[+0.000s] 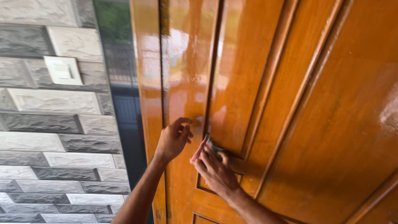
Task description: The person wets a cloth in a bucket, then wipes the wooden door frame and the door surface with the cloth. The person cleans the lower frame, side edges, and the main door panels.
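Door (315, 103): one glossy orange-brown wooden door w/ raised panel mouldings, filling centre and right of view; wet-looking sheen on the stile and upper panel.
Left hand (172, 141): loosely curled, fingertips resting on the door stile just above the panel's lower corner; holds nothing that I can see.
Right hand (215, 172): fingers closed round a small dark pad, pressing it to the wood.
Pad (212, 145): one small grey-black piece, prob. abrasive or a sponge; kind can't be told. Sits at the lower-left corner of the tall panel, in the moulding groove, just beside the left hand's fingers.
Progress (judgement): surface already shines evenly over stile, panel and right-hand boards, so most of the finish looks done; work now seems confined to the groove at this panel corner. Lower panel under the hands is mostly out of view, so what's left there can't be told.
Wall (49, 124): grey and white stone-look cladding at left, apart from the door.
Switch plate (63, 70): one white square plate on that wall, upper left.
Glass strip (120, 74): one dark vertical pane betw. wall and door frame, w/ dim reflections.
Count: hands 2, pad 1, door 1, switch plate 1, other people 0.
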